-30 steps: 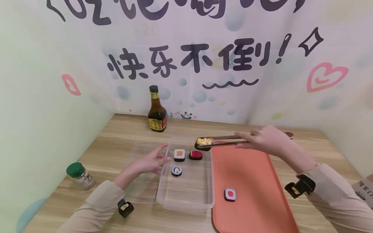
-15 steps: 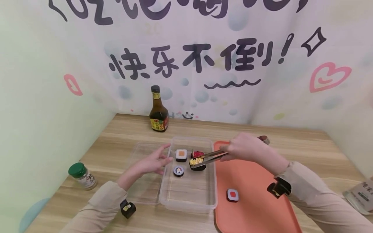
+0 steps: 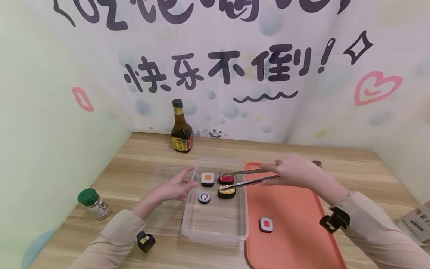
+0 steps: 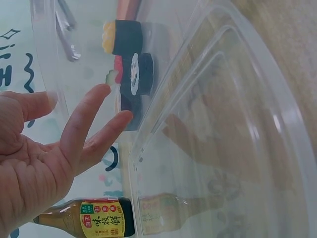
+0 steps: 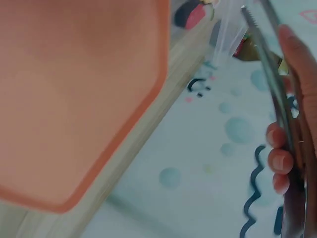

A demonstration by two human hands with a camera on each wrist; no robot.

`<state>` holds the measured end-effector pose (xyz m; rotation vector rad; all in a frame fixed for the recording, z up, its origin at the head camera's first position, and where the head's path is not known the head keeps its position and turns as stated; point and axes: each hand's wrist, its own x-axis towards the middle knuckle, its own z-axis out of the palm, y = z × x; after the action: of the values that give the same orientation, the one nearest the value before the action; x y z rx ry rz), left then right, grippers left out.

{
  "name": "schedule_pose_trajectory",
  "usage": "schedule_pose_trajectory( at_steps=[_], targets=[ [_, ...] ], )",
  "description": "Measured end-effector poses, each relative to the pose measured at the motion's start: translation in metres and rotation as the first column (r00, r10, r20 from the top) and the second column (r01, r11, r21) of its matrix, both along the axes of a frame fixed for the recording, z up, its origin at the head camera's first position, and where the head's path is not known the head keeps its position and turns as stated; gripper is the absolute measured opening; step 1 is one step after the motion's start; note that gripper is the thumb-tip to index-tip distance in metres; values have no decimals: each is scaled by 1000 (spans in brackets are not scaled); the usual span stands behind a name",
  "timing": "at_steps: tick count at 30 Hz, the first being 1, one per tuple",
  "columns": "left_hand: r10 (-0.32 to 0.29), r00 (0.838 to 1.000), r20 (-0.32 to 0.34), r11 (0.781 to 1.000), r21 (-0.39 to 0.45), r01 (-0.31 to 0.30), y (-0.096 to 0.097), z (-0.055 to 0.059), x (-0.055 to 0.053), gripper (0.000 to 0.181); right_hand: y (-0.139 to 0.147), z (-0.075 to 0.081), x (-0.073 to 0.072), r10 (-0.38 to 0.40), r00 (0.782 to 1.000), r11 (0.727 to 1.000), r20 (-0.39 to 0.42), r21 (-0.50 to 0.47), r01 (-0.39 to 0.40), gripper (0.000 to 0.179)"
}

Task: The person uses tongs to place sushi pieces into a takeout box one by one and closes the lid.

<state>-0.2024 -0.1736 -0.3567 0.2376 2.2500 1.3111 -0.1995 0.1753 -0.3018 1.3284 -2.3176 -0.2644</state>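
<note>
My right hand (image 3: 292, 172) grips a pair of metal tongs (image 5: 275, 84), reaching over a clear plastic box (image 3: 215, 239). The tong arms are spread, their tips around and above a black-wrapped sushi piece with yellow topping (image 3: 227, 192), which sits in the box. Behind it lies a red-topped piece (image 3: 226, 180). To their left are a square roll with an orange centre (image 3: 207, 179) and a small round roll (image 3: 204, 197). My left hand (image 3: 171, 186) is at the box's left rim, its fingers extended and spread, as the left wrist view (image 4: 54, 144) also shows.
An orange tray (image 3: 292, 216) right of the box bears a roll with a red centre (image 3: 266, 224). A clear lid (image 3: 164, 224) lies left of the box. A sauce bottle (image 3: 181, 134) stands behind, a green-capped shaker (image 3: 94, 203) at left, a labelled container (image 3: 416, 224) at right.
The right hand has brought the yellow-topped sushi from above the back of the box down into it, in front of the red one. The tongs have since spread off it. The left hand stays put.
</note>
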Motion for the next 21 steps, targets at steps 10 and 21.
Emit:
schedule_pose_trajectory(
  at_steps=[10, 21],
  targets=[
    [-25, 1000, -7, 1000, -5, 25, -1, 1, -1, 67, 79, -32, 13, 175, 944, 960, -278, -166, -227, 58],
    [-38, 999, -11, 999, -20, 38, 2, 1, -2, 65, 103, -54, 42, 288, 934, 940, -212, -124, -318, 52]
  ],
)
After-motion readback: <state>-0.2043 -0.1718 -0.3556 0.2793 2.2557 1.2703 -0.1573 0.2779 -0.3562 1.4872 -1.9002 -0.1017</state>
